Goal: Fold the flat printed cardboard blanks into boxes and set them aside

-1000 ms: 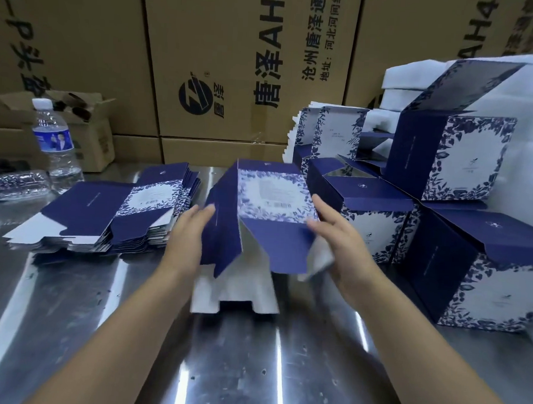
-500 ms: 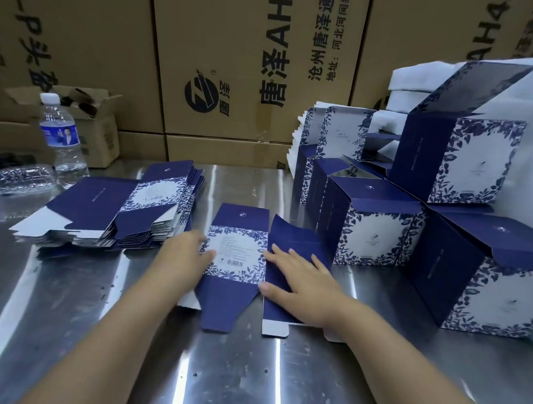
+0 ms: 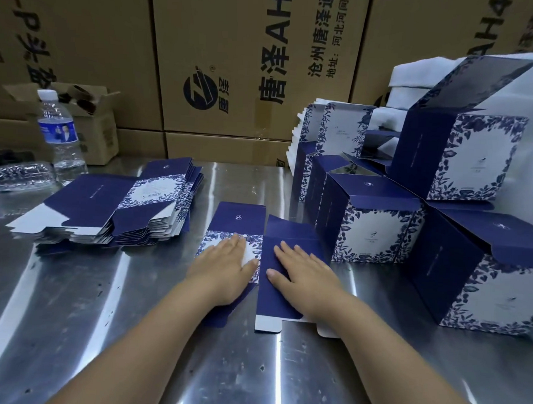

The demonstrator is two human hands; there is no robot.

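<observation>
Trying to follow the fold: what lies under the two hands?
One flat blank on the steel table: the left hand presses its floral panel, the right hand its plain navy panel. The print beneath the palms is hidden.

The navy-and-white floral cardboard blank (image 3: pixel 238 217), held up half-open a second ago, now lies flat on the shiny steel table (image 3: pixel 114 317); the left hand (image 3: pixel 221 269) (earlier at its edge) has slid onto the floral panel; the right hand (image 3: pixel 306 273) now presses flat too.
</observation>
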